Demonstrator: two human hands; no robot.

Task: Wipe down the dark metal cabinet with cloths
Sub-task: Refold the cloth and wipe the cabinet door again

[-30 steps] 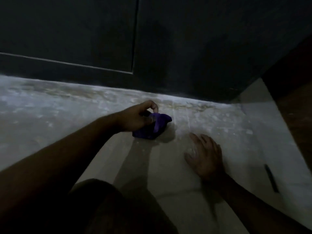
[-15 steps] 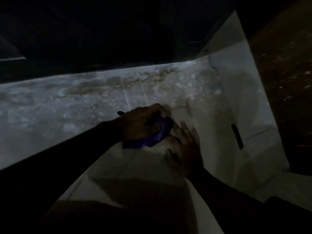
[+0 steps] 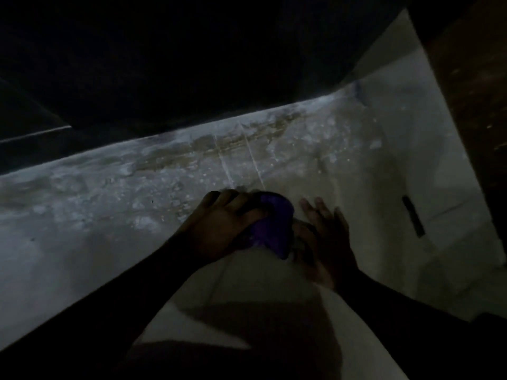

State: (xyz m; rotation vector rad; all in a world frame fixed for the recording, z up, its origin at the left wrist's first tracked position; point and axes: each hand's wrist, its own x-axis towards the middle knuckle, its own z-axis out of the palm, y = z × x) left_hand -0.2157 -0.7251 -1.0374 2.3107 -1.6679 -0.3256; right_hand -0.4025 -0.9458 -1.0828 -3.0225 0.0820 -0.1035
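Observation:
The dark metal cabinet (image 3: 178, 64) fills the top of the head view, its lower edge meeting the pale floor. A bunched purple cloth (image 3: 274, 229) lies on the floor a little in front of it. My left hand (image 3: 222, 229) grips the cloth from the left, fingers curled over its top. My right hand (image 3: 326, 239) rests flat on the floor just right of the cloth, fingers straight and spread, its palm side close to the cloth's edge. The scene is very dim.
The pale floor (image 3: 96, 215) is stained and dusty along the cabinet's base. A light wall or panel (image 3: 397, 133) rises at the right, with a small dark slot (image 3: 413, 215) in it. A dark brown surface (image 3: 474, 105) lies at the far right.
The view has tilted and moved right. My left hand has closed over the cloth and pulled it toward my right hand, which now lies right beside it.

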